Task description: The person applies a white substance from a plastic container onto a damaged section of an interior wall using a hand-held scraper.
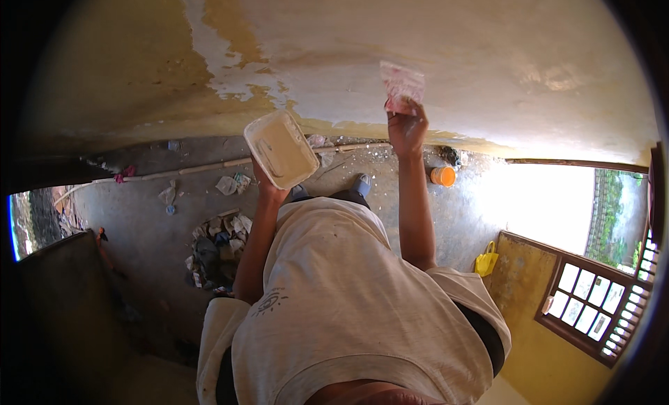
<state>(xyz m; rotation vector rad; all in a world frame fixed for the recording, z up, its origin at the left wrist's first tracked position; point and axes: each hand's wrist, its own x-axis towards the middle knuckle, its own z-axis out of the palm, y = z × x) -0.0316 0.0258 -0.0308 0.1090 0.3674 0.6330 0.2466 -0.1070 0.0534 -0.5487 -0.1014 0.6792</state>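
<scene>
My left hand (267, 185) grips a rectangular plastic tub (281, 150) from its near side. Beige paste coats the inside of the tub, which is tilted so its open top shows. In front of the wall, my raised right hand (407, 132) is closed on a flat, pinkish putty spreader (403, 86) smeared with pale paste. Whether the spreader's edge touches the wall (474, 42) cannot be told. Pale filler covers much of the wall, while yellow-brown paint (160, 49) shows at the upper left beside a light streak.
A long bamboo pole (209, 168) lies along the wall's foot. Rubbish is heaped (219, 245) on the floor at left. An orange bucket (443, 176) stands right of my feet, with a yellow bag (486, 259) by the right wall. Bright daylight enters through a right-hand opening.
</scene>
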